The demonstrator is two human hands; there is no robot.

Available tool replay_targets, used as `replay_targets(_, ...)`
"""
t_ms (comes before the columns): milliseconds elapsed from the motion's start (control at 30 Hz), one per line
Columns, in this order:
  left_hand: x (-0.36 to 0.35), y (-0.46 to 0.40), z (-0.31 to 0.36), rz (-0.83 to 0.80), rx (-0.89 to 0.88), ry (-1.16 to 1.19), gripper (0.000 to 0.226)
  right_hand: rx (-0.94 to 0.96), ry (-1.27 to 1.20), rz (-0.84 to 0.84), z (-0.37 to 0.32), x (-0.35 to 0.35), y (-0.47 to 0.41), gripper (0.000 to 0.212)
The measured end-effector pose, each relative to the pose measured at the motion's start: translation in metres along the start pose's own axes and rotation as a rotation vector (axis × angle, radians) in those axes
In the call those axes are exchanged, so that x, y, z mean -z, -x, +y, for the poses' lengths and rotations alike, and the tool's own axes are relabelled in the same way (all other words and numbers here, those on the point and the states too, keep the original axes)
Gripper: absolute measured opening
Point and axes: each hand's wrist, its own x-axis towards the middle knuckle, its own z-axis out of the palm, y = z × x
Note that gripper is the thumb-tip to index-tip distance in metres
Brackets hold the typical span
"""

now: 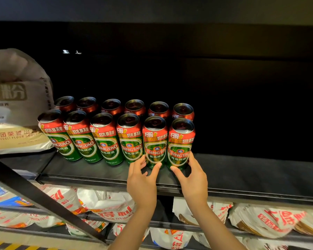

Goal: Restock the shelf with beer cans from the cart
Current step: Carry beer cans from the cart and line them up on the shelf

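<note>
My left hand (143, 179) fingers wrap the fifth can (154, 141) low, right hand (192, 177) grips the end can (180, 143); front row, shelf (251, 170), mid-frame. Probably full: heavy, slick, dentable; grip mid-body.

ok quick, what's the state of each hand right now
left hand: grips the base of the next-to-last front can
right hand: grips the base of the rightmost front can

Beer cans (130, 139), as I see them: red upper bands with white and yellow lettering over green bodies with white-ringed oval labels; shelf (260, 170) black; flour sacks (16, 98) beige-grey; lower sacks (114, 204) white, printed red.
</note>
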Motion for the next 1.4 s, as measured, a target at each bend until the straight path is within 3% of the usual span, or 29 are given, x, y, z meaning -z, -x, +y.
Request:
replay_targets(200, 0.001, 0.000, 0.001, -0.026, 0.028, 0.022, 0.049, 0.008, 0.118, -0.019, -0.005, 0.001, 0.000, 0.077)
replay_targets(367, 0.008, 0.000, 0.003, -0.084, 0.062, 0.058, 0.045, -0.020, 0.062, -0.050, -0.008, 0.004, 0.001, 0.076)
replay_targets(500, 0.023, -0.002, 0.004, -0.295, 0.100, 0.101, 0.047, -0.058, -0.008, -0.077, -0.021, 0.015, 0.012, 0.082)
replay_targets(567, 0.036, 0.000, 0.005, -0.432, 0.111, 0.067, 0.050, -0.061, 0.038, -0.029, -0.025, 0.025, 0.031, 0.072)
replay_targets(767, 0.076, 0.016, 0.011, -0.812, -0.229, -0.363, 0.047, -0.003, 0.311, -0.006, -0.015, 0.077, 0.134, 0.040)
replay_targets(867, 0.084, 0.049, 0.027, -0.983, -0.426, -0.425, 0.039, -0.135, 0.446, 0.014, 0.001, 0.111, 0.206, 0.040)
replay_targets(1067, 0.093, 0.150, 0.055, -1.479, -0.607, -0.237, 0.037, -0.561, 0.394, 0.278, 0.007, 0.165, 0.370, 0.031)
replay_targets(1233, 0.110, 0.254, 0.087, -1.821, -0.453, -0.087, 0.026, -0.791, 0.240, 0.612, -0.005, 0.191, 0.496, 0.022)
replay_targets(1400, 0.144, 0.372, 0.108, -2.051, -0.496, -0.005, 0.020, -0.950, 0.193, 0.835, -0.023, 0.216, 0.620, 0.023)
